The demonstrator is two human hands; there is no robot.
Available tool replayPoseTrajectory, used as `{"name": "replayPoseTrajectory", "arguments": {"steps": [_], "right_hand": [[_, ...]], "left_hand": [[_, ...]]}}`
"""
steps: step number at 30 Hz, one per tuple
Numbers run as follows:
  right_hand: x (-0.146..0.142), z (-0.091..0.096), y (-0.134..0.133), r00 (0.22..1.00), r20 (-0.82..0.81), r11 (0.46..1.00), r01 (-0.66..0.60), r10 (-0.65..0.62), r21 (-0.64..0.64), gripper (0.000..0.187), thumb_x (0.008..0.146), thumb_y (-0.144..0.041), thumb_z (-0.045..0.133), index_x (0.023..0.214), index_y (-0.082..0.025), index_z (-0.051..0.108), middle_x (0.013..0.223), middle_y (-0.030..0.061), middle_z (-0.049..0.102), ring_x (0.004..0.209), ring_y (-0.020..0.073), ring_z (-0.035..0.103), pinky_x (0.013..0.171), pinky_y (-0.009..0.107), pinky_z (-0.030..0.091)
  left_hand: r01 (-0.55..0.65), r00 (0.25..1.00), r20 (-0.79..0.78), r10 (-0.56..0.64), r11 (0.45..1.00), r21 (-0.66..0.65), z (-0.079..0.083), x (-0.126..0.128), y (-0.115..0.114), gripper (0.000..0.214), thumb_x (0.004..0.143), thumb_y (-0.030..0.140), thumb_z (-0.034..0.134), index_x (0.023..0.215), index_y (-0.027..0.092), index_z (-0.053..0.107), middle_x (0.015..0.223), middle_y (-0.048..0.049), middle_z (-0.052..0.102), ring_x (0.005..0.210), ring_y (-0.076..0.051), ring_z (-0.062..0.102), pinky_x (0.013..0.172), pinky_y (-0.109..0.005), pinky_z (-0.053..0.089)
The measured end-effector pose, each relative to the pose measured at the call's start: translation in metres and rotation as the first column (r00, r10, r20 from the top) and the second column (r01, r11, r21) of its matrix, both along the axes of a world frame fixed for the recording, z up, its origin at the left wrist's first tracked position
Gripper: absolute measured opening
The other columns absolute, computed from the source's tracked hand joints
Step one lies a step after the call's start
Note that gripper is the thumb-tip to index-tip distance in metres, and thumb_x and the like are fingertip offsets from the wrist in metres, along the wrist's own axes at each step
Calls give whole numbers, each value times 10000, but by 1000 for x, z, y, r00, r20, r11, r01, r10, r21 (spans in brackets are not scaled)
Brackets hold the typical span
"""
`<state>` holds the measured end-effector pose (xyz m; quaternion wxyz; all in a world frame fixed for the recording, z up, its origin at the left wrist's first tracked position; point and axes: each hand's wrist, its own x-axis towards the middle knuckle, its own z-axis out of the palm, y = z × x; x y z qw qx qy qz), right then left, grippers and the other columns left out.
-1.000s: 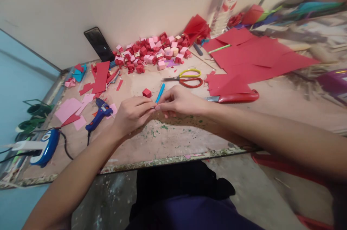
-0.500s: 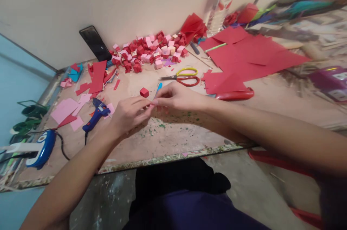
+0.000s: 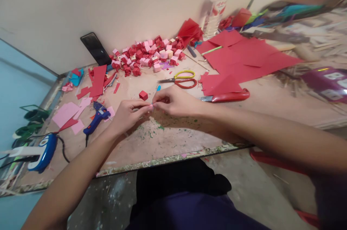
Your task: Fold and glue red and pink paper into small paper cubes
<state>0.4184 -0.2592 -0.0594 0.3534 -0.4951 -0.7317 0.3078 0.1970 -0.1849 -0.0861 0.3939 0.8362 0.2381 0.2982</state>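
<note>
Tan worktop [image 3: 179,136]: heap of small red-and-pink paper cubes [image 3: 146,55] at back looks done, left hand [image 3: 130,113] and right hand [image 3: 177,100] jointly pinch a tiny pale piece [image 3: 152,105], apparently unfinished, near a lone red cube [image 3: 143,95].

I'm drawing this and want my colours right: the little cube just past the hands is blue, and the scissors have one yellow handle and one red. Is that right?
The little cube just past the hands is red, not blue; the head view shows it. The scissors do have one yellow handle and one red.
</note>
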Motion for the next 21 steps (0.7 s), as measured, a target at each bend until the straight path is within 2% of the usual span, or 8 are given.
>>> {"name": "replayPoseTrajectory", "arguments": {"steps": [5, 10, 15, 19, 21], "right_hand": [[-3, 5, -4, 999, -43, 1000, -17, 17, 6, 177, 903, -228, 631, 843, -157, 781, 757, 31, 738, 712, 162, 632, 668, 308, 432], [-2, 4, -2, 991, -119, 996, -65, 57, -61, 187, 899, -259, 648, 843, -139, 781, 735, 28, 724, 679, 149, 622, 639, 285, 440], [1, 3, 0, 984, -148, 985, -116, 96, -129, 148, 875, -219, 664, 847, -149, 791, 748, 25, 742, 683, 141, 632, 658, 279, 442], [3, 3, 1, 988, -127, 968, -110, 83, -225, 175, 890, -307, 715, 853, -158, 801, 722, 20, 734, 663, 144, 617, 613, 279, 412], [4, 3, 2, 986, -127, 964, -131, 103, -230, 192, 898, -323, 720, 848, -158, 804, 694, 12, 711, 631, 134, 585, 595, 280, 391]], "left_hand": [[48, 997, 62, -35, 977, -210, 6, -2, 1, 99, 882, 309, 826, 898, 221, 867, 881, -66, 841, 766, -195, 767, 669, -317, 629], [-24, 997, 58, 43, 955, -297, 14, 1, -3, 80, 793, 286, 889, 781, 210, 867, 787, -52, 819, 691, -150, 719, 637, -246, 577], [6, 1000, 21, 2, 920, -391, 19, 0, -4, 61, 770, 267, 892, 796, 215, 874, 758, -45, 807, 667, -130, 694, 623, -221, 548], [11, 1000, -9, -17, 912, -409, 21, 1, -6, 66, 750, 263, 889, 777, 206, 872, 727, -51, 792, 645, -134, 680, 601, -226, 546], [1, 1000, 1, -1, 906, -422, 21, 2, -8, 74, 739, 265, 889, 760, 198, 868, 709, -52, 779, 630, -136, 671, 585, -232, 547]]}}
